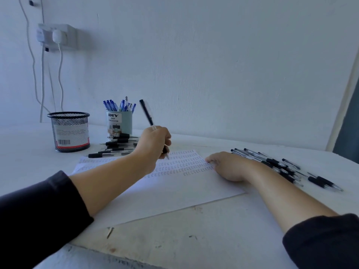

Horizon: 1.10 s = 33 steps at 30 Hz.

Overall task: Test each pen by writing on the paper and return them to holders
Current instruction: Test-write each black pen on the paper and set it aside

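The left hand point(155, 141), in the middle of the frame, has its fingers curled tight around a black pen point(147, 113). The tip points down at the paper point(174, 191), right at the rows of small marks, and the top of the pen leans up and to the left. The pen looks blurry, so it may be moving fast.

The right hand point(226, 166), to the right of the middle, lies flat with its fingers loose and presses the edge of the paper down on the table point(213, 230). It holds nothing.

Just behind the left hand lies a pile of black pens point(116, 143). Behind that pile stands a green cup point(119, 122) full of blue pens. A black mesh cup point(70, 132) stands at the middle left, and I cannot tell if anything is in it. More black pens point(281, 165) lie at the right, touching the right arm.

What could go wrong: if the right hand lifts, the paper may slide under the pen. The right arm could bump the pens beside it and roll them away. The two piles could also get mixed up, so a tested pen gets tested again.
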{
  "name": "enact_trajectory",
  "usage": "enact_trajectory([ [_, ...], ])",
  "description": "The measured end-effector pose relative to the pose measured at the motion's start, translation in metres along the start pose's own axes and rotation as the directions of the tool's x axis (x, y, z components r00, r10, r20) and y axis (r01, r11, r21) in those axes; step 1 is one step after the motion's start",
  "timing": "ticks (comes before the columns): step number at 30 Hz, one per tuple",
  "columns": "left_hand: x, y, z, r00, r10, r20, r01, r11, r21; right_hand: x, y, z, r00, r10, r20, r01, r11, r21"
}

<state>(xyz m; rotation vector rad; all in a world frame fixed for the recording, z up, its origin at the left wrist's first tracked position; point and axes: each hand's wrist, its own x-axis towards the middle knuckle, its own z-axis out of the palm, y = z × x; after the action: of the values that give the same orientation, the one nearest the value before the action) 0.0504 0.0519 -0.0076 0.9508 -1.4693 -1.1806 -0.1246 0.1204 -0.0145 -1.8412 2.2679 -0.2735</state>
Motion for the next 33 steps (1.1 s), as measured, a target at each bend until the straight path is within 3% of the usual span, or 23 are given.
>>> enact_trajectory([
  [7, 0.0031, -0.0018, -0.0011, 0.999, 0.039, 0.006, -0.038, 0.999, -0.038, -0.0026, -0.0009, -0.0002, 1.000, -0.023, -0.003, 0.023, 1.000, 0.006],
  [13, -0.0010, 0.0019, -0.0030, 1.000, -0.020, -0.006, 0.019, 0.990, -0.140, -0.0033, -0.0021, -0.0006, 1.000, -0.023, 0.000, 0.023, 1.000, 0.008],
  [29, -0.0019, 0.0000, 0.0035, 0.997, -0.034, -0.067, 0.026, 0.993, -0.113, -0.0011, -0.0005, 0.0011, 1.000, -0.025, -0.014, 0.026, 0.999, 0.028],
  [33, -0.0003, -0.0011, 0.0023, 0.991, -0.032, -0.133, 0.034, 0.999, 0.010, -0.0032, -0.0018, 0.0013, 0.998, -0.021, -0.065, 0.028, 0.994, 0.106],
])
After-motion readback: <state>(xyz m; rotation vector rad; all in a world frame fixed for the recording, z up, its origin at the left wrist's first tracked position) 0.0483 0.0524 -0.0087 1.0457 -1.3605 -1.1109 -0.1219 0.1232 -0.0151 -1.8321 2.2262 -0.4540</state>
